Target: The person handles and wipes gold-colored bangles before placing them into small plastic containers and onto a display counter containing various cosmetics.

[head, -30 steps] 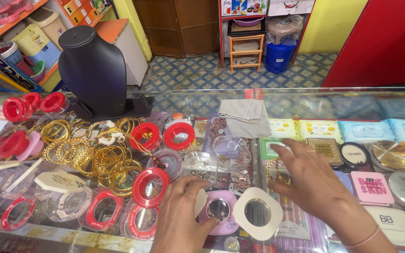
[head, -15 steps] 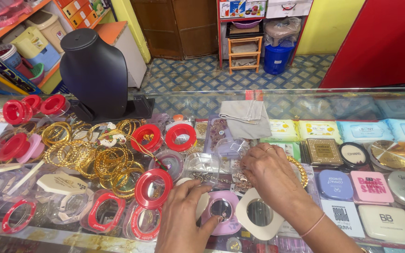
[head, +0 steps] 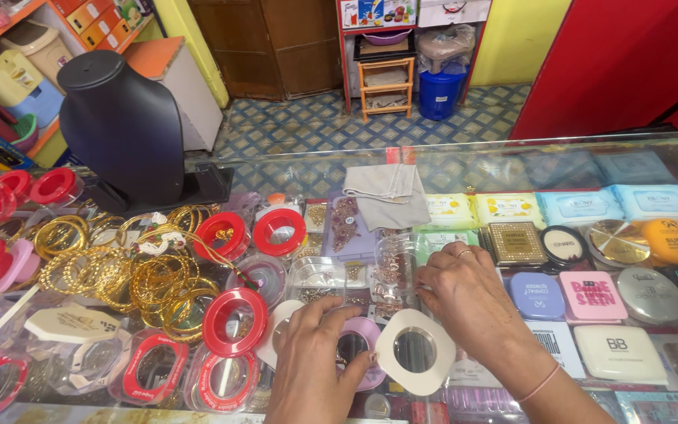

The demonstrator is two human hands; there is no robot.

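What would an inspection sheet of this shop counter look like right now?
Surface: glass counter, cosmetics displayed beneath it.
Job's things: pink round box under the left hand; white ring-shaped lid beside it; clear plastic box at the right hand's fingertips.
Clutter: gold bangles, red-rimmed round boxes, black necklace bust, folded grey cloth.
Grippers: left hand rests on the pink box; right hand reaches the clear box, grip cannot be told.
Cables: nothing seen.
Surroundings: tiled floor, small wooden shelf, blue bucket, red panel.
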